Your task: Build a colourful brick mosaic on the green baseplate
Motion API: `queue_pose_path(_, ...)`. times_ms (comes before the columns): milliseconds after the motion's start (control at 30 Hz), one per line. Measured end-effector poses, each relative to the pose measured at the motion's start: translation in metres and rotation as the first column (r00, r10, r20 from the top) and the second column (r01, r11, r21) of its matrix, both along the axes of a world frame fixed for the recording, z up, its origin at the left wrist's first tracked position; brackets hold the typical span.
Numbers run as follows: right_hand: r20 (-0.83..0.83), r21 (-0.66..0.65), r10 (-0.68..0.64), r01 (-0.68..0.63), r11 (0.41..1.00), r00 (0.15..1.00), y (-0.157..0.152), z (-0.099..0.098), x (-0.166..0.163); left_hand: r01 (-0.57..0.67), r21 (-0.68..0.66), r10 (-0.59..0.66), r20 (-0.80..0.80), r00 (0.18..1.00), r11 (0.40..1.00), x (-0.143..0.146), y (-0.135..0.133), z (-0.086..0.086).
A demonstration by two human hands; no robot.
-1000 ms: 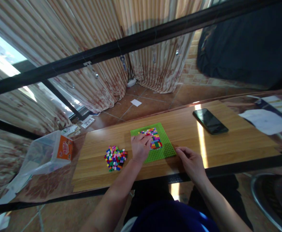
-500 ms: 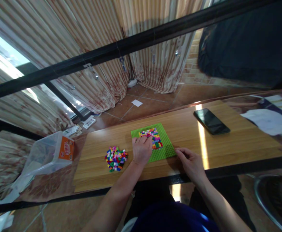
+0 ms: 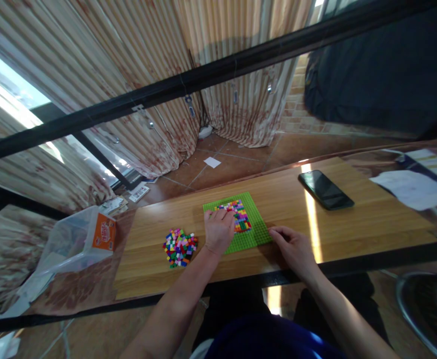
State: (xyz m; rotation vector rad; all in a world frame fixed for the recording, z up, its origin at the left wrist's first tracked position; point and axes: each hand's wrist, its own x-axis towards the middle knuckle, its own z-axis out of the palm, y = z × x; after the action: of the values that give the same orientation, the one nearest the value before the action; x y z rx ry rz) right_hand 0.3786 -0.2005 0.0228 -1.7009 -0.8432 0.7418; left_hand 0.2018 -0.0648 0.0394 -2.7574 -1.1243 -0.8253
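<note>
A green studded baseplate (image 3: 254,238) lies on the wooden tabletop, carrying a patch of multicoloured building bricks (image 3: 243,219). Over the left part of that patch is my left hand (image 3: 219,230), its fingers bent and closed with the tips down among the bricks; anything between them is hidden. My right hand (image 3: 293,249) pinches the right edge of the baseplate between thumb and fingers. Left of my left hand sits a loose pile of small coloured bricks (image 3: 180,248).
A black phone (image 3: 326,189) lies on the table (image 3: 147,224) to the right, beside a strip of sunlight. White paper (image 3: 413,189) is past the table's right end. A clear plastic box (image 3: 80,244) with an orange label stands at the left. A dark bar (image 3: 218,75) crosses beyond the table.
The view has shifted very slightly. My left hand stays over the brick patch with almost no movement, and my right hand keeps its place at the baseplate's edge.
</note>
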Motion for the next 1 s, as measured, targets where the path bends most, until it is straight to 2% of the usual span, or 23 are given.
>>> queue_pose_path(467, 0.263, 0.066, -0.027, 0.01, 0.998, 0.965, 0.002, 0.001, 0.001, 0.021, -0.031, -0.025, -0.14, 0.99, 0.999, -0.005, -0.012, 0.0)
queue_pose_path(633, 0.387, 0.088, -0.022, -0.013, 0.996, 0.922, 0.001, -0.008, -0.005, 0.017, -0.011, -0.019, -0.185, 0.982, 1.0, -0.003, -0.013, -0.003)
queue_pose_path(800, 0.531, 0.043, 0.017, -0.047, 0.998, 0.847, 0.002, -0.017, -0.009, 0.022, -0.011, -0.024, -0.242, 0.97, 1.0, -0.001, -0.014, -0.003)
queue_pose_path(1000, 0.582, 0.034, 0.018, -0.047, 0.998, 0.813, 0.002, -0.019, -0.011, 0.014, -0.02, -0.019, -0.253, 0.967, 1.0, -0.003, -0.017, 0.002)
